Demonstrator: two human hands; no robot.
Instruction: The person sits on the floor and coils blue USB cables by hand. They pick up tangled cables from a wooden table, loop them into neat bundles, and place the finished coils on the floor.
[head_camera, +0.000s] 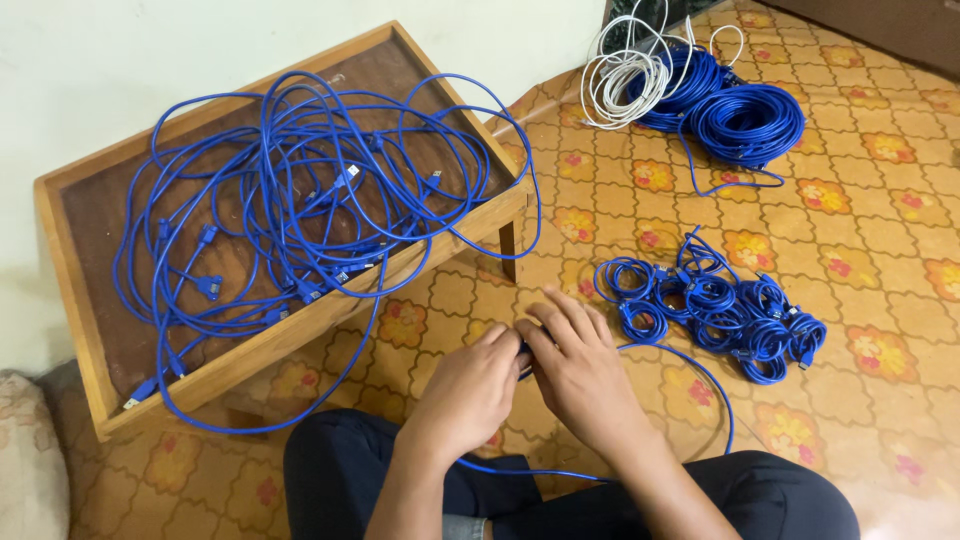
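Your left hand (468, 388) and right hand (580, 372) meet over the floor (860, 230), fingers closed around one blue cable (700, 372). It loops out to your right and back across your lap. It looks like you are winding it into a small coil. Next, I think you need tight, even turns, then a spot on the pile of coils (712, 305) just beside you. More loose cables wait on the wooden tray (80, 260).
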